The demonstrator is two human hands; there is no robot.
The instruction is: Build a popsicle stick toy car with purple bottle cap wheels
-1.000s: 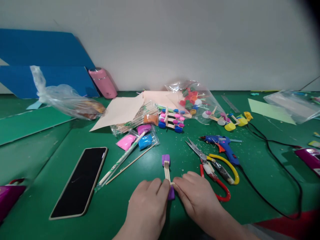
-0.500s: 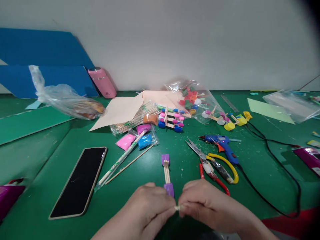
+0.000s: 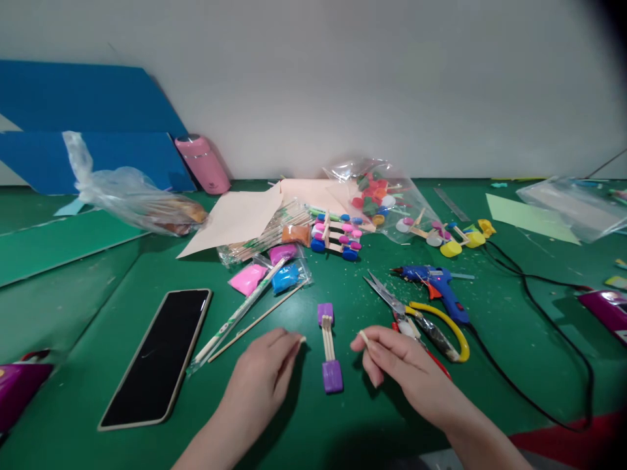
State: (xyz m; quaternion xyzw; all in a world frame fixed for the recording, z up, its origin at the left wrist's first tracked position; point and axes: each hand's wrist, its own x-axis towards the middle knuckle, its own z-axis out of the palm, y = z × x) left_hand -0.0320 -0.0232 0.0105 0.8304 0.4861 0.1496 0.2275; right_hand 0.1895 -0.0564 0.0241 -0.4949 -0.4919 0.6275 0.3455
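Between my hands, a small piece made of several pale sticks (image 3: 328,339) lies on the green table, with a purple block (image 3: 325,314) at its far end and another purple block (image 3: 332,376) at its near end. My left hand (image 3: 269,365), to the left of it, pinches a short pale stick piece (image 3: 302,340), of which only the tip shows. On the other side, my right hand (image 3: 399,365) holds a short pale stick piece (image 3: 363,336) between thumb and fingers. Neither hand touches the purple blocks.
Scissors (image 3: 416,318) and a blue glue gun (image 3: 438,287) with a black cord are at the right. A phone (image 3: 159,359) lies left, near a long stick (image 3: 255,323). Farther back are clay packets (image 3: 249,279), colourful stick models (image 3: 336,235) and a pink bottle (image 3: 203,164).
My hands were together around a short stick in front of the near purple block. They have moved apart and farther forward, each with a short piece, leaving that block fully visible.
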